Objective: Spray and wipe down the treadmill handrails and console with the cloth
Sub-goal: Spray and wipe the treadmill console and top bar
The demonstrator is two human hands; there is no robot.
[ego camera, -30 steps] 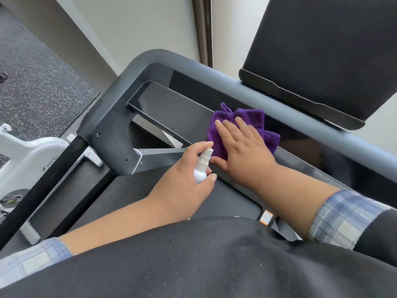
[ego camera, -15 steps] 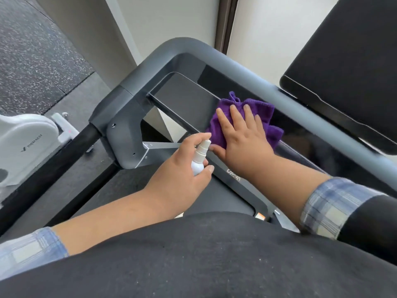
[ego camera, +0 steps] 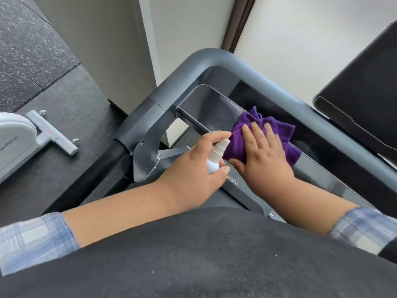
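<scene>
Head view: right hand [ego camera: 265, 157] flat on purple cloth [ego camera: 279, 134], left hand [ego camera: 193, 166] gripping spray bottle [ego camera: 216, 157].

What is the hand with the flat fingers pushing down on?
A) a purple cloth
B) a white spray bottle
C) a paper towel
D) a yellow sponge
A: the right hand lies flat on the purple cloth, pressing it on the treadmill console; the left hand grips the white spray bottle.

I'm seeing a fuzzy purple cloth [ego camera: 277, 136] lying on the glossy dark console [ego camera: 212, 104], which is mirroring light. The grey handrail [ego camera: 268, 82] is looking matt and smooth. The white spray bottle [ego camera: 214, 162] is showing smooth plastic; the floor [ego camera: 32, 50] is looking speckled, rough rubber.
</scene>
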